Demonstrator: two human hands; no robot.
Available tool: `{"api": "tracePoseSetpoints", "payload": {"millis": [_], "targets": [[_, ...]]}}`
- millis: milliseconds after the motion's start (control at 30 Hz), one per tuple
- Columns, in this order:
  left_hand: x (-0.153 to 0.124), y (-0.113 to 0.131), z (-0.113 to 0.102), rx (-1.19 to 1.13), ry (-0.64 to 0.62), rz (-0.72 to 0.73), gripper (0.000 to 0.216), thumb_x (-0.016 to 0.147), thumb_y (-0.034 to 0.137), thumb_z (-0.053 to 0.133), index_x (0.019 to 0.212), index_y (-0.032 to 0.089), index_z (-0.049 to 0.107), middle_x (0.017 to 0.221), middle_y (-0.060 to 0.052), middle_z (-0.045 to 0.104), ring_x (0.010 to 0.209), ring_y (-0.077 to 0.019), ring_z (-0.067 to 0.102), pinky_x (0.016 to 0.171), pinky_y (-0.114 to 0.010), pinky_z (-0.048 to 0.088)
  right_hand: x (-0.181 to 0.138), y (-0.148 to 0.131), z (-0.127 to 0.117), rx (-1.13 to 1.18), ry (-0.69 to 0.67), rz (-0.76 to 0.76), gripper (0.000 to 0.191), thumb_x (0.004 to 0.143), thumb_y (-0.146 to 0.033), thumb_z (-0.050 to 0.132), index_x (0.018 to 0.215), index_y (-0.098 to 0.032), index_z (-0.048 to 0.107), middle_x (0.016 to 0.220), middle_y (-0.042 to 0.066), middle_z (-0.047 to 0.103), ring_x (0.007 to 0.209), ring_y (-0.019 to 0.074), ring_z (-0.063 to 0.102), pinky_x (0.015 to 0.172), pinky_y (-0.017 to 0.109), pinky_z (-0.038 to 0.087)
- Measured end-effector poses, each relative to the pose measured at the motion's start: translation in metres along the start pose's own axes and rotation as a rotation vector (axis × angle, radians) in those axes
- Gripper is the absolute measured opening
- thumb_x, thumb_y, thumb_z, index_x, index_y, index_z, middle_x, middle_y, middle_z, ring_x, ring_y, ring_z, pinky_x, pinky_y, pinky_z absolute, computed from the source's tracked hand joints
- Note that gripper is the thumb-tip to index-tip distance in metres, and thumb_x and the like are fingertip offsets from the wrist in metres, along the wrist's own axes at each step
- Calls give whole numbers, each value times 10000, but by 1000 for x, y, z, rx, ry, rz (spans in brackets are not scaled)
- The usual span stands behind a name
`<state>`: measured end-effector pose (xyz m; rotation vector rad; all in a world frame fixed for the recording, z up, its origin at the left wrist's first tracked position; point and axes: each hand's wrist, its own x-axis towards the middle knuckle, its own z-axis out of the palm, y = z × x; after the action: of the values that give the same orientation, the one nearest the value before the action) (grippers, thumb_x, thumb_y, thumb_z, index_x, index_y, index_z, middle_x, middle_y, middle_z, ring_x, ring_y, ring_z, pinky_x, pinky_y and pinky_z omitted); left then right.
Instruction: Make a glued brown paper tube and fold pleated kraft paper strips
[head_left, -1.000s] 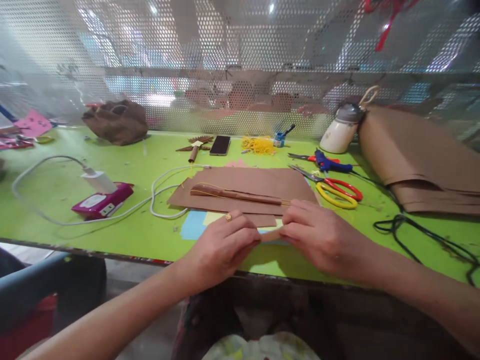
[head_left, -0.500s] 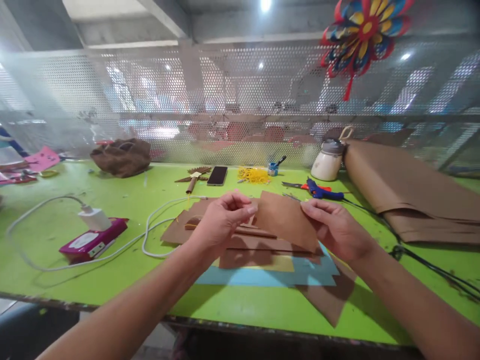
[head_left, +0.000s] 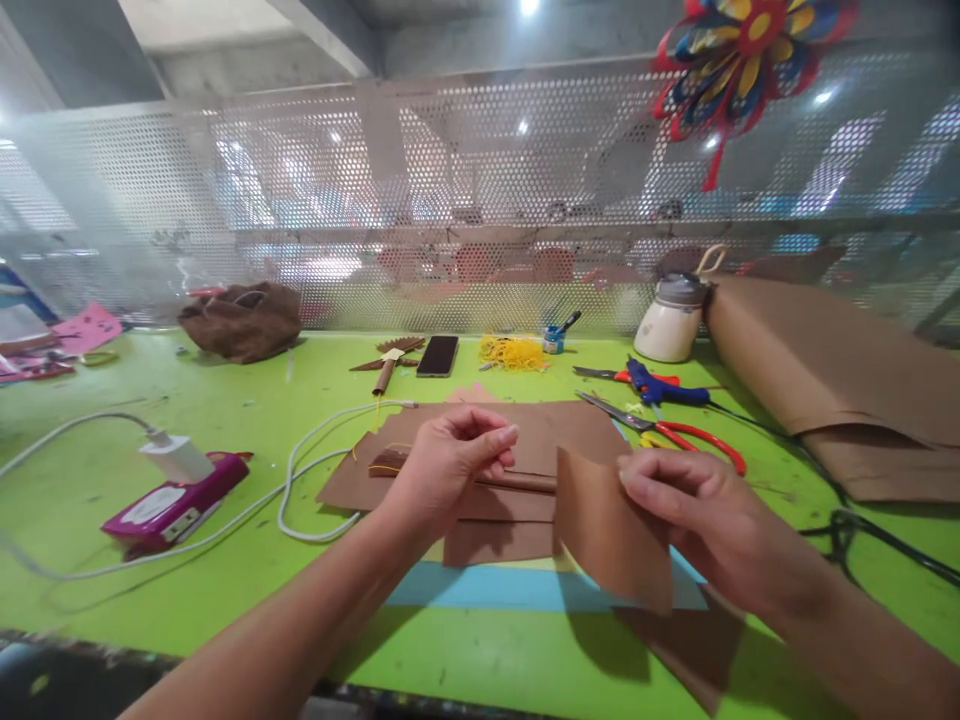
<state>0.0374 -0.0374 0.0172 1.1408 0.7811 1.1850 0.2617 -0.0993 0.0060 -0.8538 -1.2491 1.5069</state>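
Note:
My right hand [head_left: 701, 520] pinches a brown paper piece [head_left: 611, 530] by its upper right edge and holds it above the green table [head_left: 225, 560]. My left hand [head_left: 450, 465] hovers just left of it with fingers curled, thumb and forefinger close together, and nothing that I can see between them. Under both hands lies a stack of brown paper sheets [head_left: 450, 450] with a rolled brown stick [head_left: 510, 482] on top, and a light blue sheet [head_left: 487, 588] below.
Red-handled scissors [head_left: 675, 432] and a blue glue gun [head_left: 660, 383] lie right of the sheets. A big brown paper roll [head_left: 832, 370] and a white jar [head_left: 671, 318] stand far right. A pink box with a charger and white cable [head_left: 176, 495] sits left. A phone [head_left: 438, 354] and yellow rubber bands [head_left: 511, 352] lie behind.
The view tilted up from the table's near edge. Both hands lifted a brown paper piece off the stack; now only the right hand holds it, lower and to the right, and the left has let go.

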Motion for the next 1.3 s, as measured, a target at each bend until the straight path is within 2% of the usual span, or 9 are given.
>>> {"api": "tracePoseSetpoints", "payload": {"millis": [267,367,533,667,900,1033,1167,1233,1300], "targets": [[-4,-1,2,9,87,43,270,619,199,810,644,147,546,527,61,567,466,-46,513,457,-149,426,-3,2,0,-181,-28,-10,208,854,-339,626,703,-196,620,665,-30,458,664,105,371,586,229,297],[-4,0,1,55,133,77,257,606,204,819,673,144,578,536,65,557,460,-35,487,446,-141,400,-3,4,0,-191,-4,8,206,855,-339,625,706,-197,619,667,-30,459,660,106,369,585,232,294],[-4,2,0,92,69,4,281,635,241,808,861,149,669,549,43,604,510,-88,590,531,-197,482,-5,3,2,-215,-19,23,245,857,-361,611,683,-190,607,660,-20,456,645,116,374,572,245,294],[-7,1,2,92,73,-63,231,608,214,813,790,142,690,581,29,627,513,-86,588,534,-201,477,-7,3,2,-225,-24,14,239,855,-362,609,686,-194,605,651,-23,435,629,114,357,555,243,285],[-13,1,7,222,73,-82,109,632,149,763,738,158,738,685,-2,679,613,-92,569,603,-201,442,-6,3,-1,-207,-31,10,230,864,-338,605,685,-195,603,674,-19,453,660,113,385,574,239,301],[-12,2,6,112,-51,-152,210,739,341,716,819,148,742,815,-54,706,760,-137,621,722,-231,475,-4,2,-2,-188,11,3,201,850,-332,626,709,-188,623,683,-15,479,654,110,402,574,236,320],[-13,0,7,-80,-196,-317,460,771,555,618,923,136,729,829,-89,701,753,-175,642,669,-258,502,2,1,-1,-153,75,47,209,822,-360,658,728,-174,634,671,-16,502,615,94,406,541,222,318],[-15,-1,10,-54,-188,-344,426,695,498,723,946,154,715,766,-58,690,673,-157,635,593,-233,489,4,0,0,-168,95,68,247,808,-385,666,708,-163,624,633,-23,481,576,82,380,506,216,289],[-17,-2,14,-25,-152,-320,393,612,351,820,945,179,703,697,-11,668,606,-119,614,543,-192,464,6,-1,1,-208,115,74,282,798,-407,671,682,-157,609,587,-37,435,538,71,335,475,215,245]]}}
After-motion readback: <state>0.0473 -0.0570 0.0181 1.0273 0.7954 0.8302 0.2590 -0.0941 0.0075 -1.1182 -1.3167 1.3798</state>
